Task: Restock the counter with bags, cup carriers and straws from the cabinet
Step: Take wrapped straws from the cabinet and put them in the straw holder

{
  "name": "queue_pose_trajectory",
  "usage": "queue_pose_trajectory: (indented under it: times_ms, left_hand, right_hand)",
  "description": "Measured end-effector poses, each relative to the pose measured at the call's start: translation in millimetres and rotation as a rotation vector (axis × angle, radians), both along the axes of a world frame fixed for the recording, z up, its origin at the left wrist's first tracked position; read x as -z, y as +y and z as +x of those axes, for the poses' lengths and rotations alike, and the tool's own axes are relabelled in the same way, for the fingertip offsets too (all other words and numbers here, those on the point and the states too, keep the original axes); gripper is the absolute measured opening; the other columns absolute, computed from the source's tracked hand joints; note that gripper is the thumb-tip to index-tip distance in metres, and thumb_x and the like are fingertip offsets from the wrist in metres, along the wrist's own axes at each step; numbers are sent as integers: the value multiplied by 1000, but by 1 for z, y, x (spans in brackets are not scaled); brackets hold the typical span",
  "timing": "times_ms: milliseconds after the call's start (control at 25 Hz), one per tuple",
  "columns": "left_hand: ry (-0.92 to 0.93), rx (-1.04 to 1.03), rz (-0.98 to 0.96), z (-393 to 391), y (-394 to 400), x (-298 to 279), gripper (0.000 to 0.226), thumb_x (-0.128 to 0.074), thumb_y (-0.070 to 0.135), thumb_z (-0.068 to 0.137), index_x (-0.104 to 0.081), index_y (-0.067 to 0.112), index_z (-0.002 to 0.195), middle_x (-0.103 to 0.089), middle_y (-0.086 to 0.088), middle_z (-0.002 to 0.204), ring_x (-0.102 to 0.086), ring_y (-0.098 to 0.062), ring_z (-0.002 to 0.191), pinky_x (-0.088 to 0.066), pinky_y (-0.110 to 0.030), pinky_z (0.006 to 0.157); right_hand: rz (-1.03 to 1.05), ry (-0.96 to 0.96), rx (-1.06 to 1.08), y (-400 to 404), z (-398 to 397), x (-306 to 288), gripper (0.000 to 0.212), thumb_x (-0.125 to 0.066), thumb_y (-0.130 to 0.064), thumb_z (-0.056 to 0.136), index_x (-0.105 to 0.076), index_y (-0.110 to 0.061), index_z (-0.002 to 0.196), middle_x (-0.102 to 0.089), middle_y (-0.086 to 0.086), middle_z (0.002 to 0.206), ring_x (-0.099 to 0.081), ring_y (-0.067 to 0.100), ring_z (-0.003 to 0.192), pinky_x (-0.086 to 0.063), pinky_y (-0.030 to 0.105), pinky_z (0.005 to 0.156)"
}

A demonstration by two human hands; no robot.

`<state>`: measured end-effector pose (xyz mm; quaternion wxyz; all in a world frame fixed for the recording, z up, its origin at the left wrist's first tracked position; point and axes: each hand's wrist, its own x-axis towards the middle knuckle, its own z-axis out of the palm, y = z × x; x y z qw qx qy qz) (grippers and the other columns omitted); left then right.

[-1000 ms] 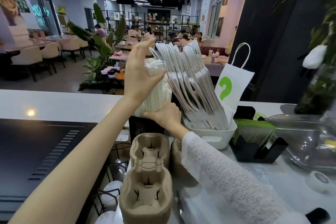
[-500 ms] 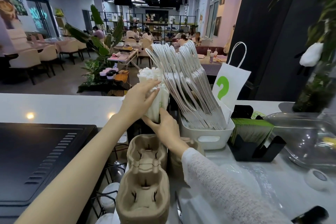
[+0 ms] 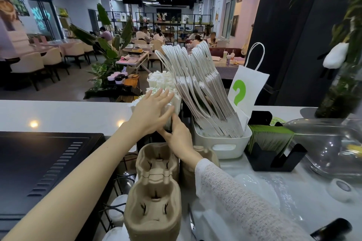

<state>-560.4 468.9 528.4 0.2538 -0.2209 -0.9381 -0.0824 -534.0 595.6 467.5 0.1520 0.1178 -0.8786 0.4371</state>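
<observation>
A bundle of paper-wrapped white straws (image 3: 161, 81) stands upright in a holder at the counter's back edge. My left hand (image 3: 151, 110) lies flat against the straws' front with straight fingers. My right hand (image 3: 179, 139) touches the holder's base just below, fingers curved against it. A thick row of white paper bags (image 3: 197, 88) leans in a white bin (image 3: 223, 144) to the right. A stack of brown pulp cup carriers (image 3: 154, 188) stands in front of the straws.
One white bag with a green question mark (image 3: 246, 88) stands behind the bin. A black holder of green packets (image 3: 272, 148) sits right of it, then a clear glass dish (image 3: 333, 148). A black panel (image 3: 43, 162) lies left. A wire rack with lids (image 3: 117, 207) sits below.
The straw bundle has come down from raised height into its holder. My left hand slid lower and flattened against the straws; my right hand stays at the base.
</observation>
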Motion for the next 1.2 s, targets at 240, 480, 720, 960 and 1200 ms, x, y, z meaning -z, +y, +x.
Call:
queue_pose_trajectory:
  times_ms: [240,480,720,960,1200]
  left_hand:
    - [-227,24,-112,10,-12,-23,68,-7,64,93,-10,32,154,-13,2,161,-2,-12,150,9,-44,121]
    - [-433,-100,744,15,-31,-12,60,-23,51,101,-34,16,148,-36,-5,153,-31,-24,142,-19,-32,115]
    - [-640,-139,922,19,-7,4,75,-14,68,93,-29,23,151,-32,-4,155,-32,-24,141,-23,-38,113]
    - [-524,-146,836,11,-4,0,67,-20,58,98,-32,15,149,-38,-8,151,-40,-25,134,-30,-33,101]
    - [-75,-97,521,-2,-2,-21,50,-32,47,100,-51,12,131,-57,-2,128,-51,-19,119,-40,-39,98]
  right_hand:
    - [137,-152,-76,11,-4,-15,78,-53,-65,83,-19,-37,149,-61,-3,131,-59,23,117,-50,41,93]
    - [125,-206,-228,39,-10,-17,68,-54,-67,82,-37,-36,141,-59,-9,132,-57,14,119,-47,41,101]
    - [127,-220,-262,51,-19,-18,67,-57,-59,85,-36,-32,143,-58,-7,134,-55,15,122,-44,39,105]
    - [-11,138,-105,50,-3,-22,67,-74,-47,76,-45,-16,127,-51,-3,124,-52,10,113,-46,31,96]
    - [314,489,-35,41,-8,-69,59,-53,-33,92,-38,-9,144,-44,5,144,-40,19,134,-32,33,113]
